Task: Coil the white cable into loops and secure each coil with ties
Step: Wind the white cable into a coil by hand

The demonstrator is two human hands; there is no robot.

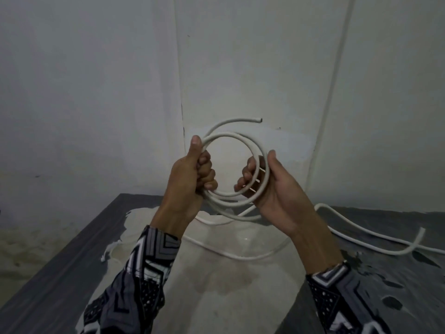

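Note:
I hold a white cable coil (237, 137) of a few loops upright in the air, in front of the wall corner. My left hand (190, 179) grips the coil's left side, thumb up along the loops. My right hand (272, 189) holds the right side, fingers curled through the ring and thumb on the outside. The cable's cut end (259, 120) sticks out above the coil to the right. The rest of the white cable (245, 257) trails down onto the table and runs off to the right. Thin white strips between my right fingers may be ties; I cannot tell.
A dark grey table (72, 256) with large worn pale patches lies below my hands. Another cable end (421, 231) curls up at the right. A small white scrap (109, 251) lies left of my left sleeve. Walls stand close behind.

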